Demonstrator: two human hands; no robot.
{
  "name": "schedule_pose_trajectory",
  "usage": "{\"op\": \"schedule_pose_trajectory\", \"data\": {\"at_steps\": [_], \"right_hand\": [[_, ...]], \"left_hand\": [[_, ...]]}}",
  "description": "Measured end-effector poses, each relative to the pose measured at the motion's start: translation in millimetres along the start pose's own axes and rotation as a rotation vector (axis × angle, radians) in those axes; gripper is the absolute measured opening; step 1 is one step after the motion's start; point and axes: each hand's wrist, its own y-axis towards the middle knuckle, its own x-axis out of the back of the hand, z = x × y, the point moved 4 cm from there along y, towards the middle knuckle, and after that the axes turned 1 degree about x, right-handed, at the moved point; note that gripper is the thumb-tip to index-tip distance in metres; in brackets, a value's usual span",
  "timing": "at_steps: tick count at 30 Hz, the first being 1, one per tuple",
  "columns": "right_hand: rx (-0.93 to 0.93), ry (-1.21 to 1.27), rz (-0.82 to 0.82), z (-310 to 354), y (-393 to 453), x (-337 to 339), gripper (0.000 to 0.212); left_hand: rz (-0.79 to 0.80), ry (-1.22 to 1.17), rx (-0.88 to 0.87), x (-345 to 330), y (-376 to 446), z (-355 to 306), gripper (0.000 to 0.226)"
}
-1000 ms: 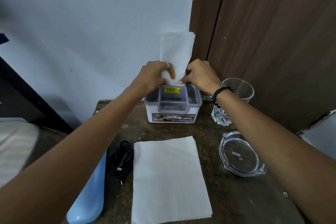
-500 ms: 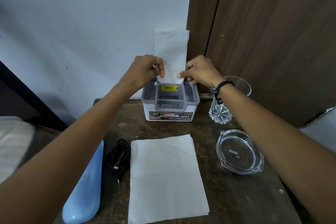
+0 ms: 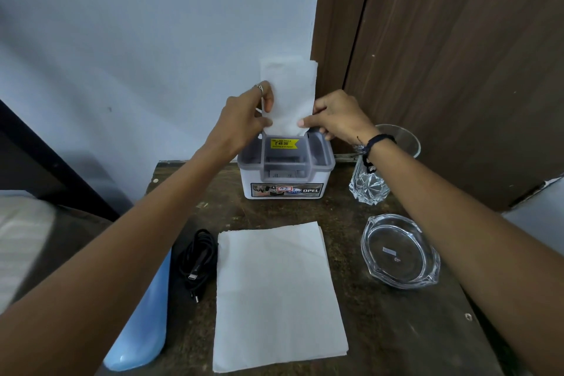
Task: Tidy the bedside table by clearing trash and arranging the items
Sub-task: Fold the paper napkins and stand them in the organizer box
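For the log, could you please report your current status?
Both hands, left and right, pinch folded tissue upright in organizer. Second tissue flat on table. Nothing obstructing.

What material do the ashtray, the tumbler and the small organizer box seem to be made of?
The ashtray and tumbler look like clear glass: see-through, with bright cut facets. The organizer box looks like matte plastic, white with a grey top, with moulded compartments and stickers. Acrylic cannot be excluded for the clear pieces.

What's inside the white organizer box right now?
A folded white tissue stands in the organizer box, held by the left hand and right hand. Front compartments look empty; rear ones are hidden.
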Motion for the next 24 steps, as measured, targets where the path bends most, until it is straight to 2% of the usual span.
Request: {"op": "schedule_pose_trajectory", "data": {"at_steps": [4,10,13,15,17,22,24], "right_hand": [[0.007,-0.105,0.023,2,0,-3,0.028],[0.028,-0.319,0.038,6,2,-7,0.028],[-0.013,-0.213,0.078,9,2,-4,0.030],[-0.026,-0.051,0.018,12,2,4,0.030],[-0.013,-0.011,-0.049,13,2,9,0.032],[-0.049,-0.135,-0.036,4,-5,0,0.031],[-0.059,-0.133,-0.014,4,-5,-1,0.031]], "left_hand": [[0.111,0.095,-0.017,-4,1,1,0.039],[0.169,0.144,-0.050,-6,0,-2,0.026],[0.127,0.017,-0.008,-2,-1,-8,0.020],[0.005,-0.088,0.004,4,-3,-12,0.018],[-0.059,-0.084,0.004,6,-4,-14,0.018],[0.062,0.109,0.003,-6,-4,-10,0.026],[0.063,0.106,0.006,-8,-6,-10,0.025]]}}
